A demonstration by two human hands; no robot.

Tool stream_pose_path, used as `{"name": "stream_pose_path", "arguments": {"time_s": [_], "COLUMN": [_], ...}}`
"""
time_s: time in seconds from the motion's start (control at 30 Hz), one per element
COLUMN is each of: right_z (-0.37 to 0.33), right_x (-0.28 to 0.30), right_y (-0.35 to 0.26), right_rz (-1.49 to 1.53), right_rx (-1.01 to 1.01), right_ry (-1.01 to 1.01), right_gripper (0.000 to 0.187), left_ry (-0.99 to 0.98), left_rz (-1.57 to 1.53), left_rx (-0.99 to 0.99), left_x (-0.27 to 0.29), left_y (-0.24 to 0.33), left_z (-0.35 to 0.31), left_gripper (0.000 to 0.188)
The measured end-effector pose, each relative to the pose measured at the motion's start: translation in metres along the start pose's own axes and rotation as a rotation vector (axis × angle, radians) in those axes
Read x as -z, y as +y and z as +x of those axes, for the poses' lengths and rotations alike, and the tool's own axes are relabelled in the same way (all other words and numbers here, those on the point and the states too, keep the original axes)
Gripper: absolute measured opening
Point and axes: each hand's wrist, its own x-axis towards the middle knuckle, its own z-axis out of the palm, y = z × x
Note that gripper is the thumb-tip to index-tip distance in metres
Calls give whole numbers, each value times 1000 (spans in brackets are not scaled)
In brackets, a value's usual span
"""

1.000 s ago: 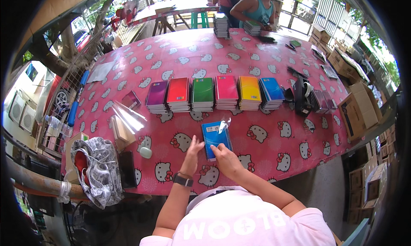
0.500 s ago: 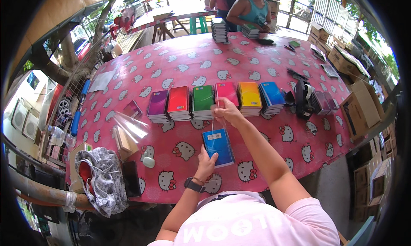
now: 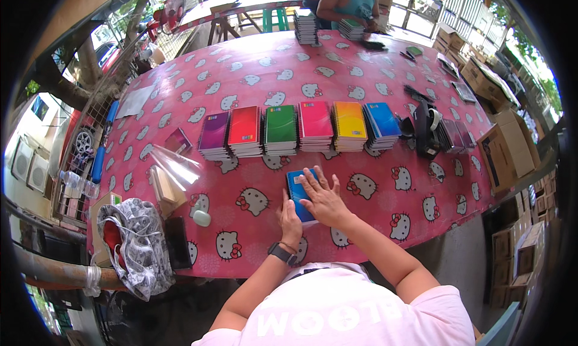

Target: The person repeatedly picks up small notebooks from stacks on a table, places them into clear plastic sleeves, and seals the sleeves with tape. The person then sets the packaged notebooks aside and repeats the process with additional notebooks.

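A blue spiral-bound notebook (image 3: pixel 294 181) lies in front of me at the near side of the table, with a small pale label on its cover. Its left edge is gripped by my left hand (image 3: pixel 291 224), the thumb resting on the cover. Flat across the upper right of the cover is my right hand (image 3: pixel 323 196), fingers spread, hiding much of the notebook. Just beyond stand notebook stacks in a row: purple (image 3: pixel 214 131), red (image 3: pixel 244 127), green (image 3: pixel 280 126), pink (image 3: pixel 315 121), yellow (image 3: pixel 350 121) and blue (image 3: pixel 382 122).
Clear plastic sheets (image 3: pixel 176 165), a white rounded case (image 3: pixel 201 218) and a grey patterned cloth bag (image 3: pixel 141 243) lie to the left. A black tape dispenser (image 3: pixel 428 135) and open carton (image 3: pixel 509 150) are at right. Across the table a person (image 3: pixel 346 6) sits by more notebook stacks (image 3: pixel 305 27).
My right hand has come down from a raised pinch, apparently on clear plastic, to lie spread on the notebook cover. The notebook is slightly farther from me. The view has shifted a little.
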Motion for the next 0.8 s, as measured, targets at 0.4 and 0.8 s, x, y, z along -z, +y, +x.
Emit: {"name": "stream_pose_path", "arguments": {"time_s": [0.4, 0.8], "right_z": [10, 27], "right_x": [-4, 26], "right_y": [-4, -11], "right_rz": [-114, 235], "right_rx": [-23, 7], "right_ry": [-66, 5], "right_gripper": [60, 51], "left_ry": [240, -327], "left_rz": [695, -482], "left_rx": [-215, 382], "left_x": [60, 106], "left_y": [4, 34], "left_z": [30, 31], "left_gripper": [51, 47]}}
